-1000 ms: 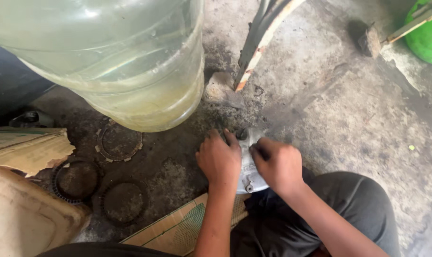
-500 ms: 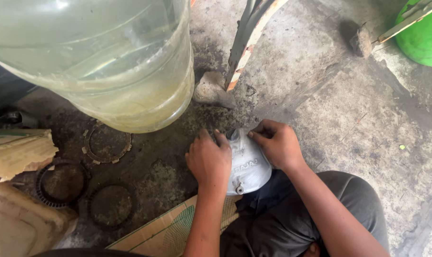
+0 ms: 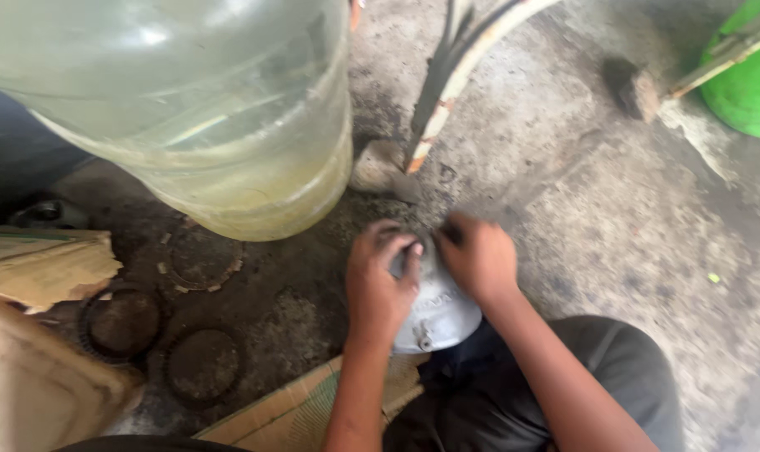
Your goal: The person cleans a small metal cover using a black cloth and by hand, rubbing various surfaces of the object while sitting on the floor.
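Note:
A rounded grey metal engine cover (image 3: 439, 314) rests on the oily floor, leaning against my knee. My left hand (image 3: 380, 280) lies on its left side with the fingers curled over the top edge. My right hand (image 3: 479, 255) grips the cover's upper right edge, fingers bent around it. Both hands are dirty and slightly blurred. What lies under the fingers at the cover's top is hidden.
A large clear water jug (image 3: 179, 109) with yellowish liquid stands at the upper left. Several toothed clutch rings (image 3: 200, 255) lie on the dark floor to the left. Torn cardboard (image 3: 41, 264) is at the far left, a green bucket (image 3: 744, 84) at the upper right.
The view has shifted, so the cover shows more fully. Both hands have closed in on the cover's top edge, the left sliding up onto it.

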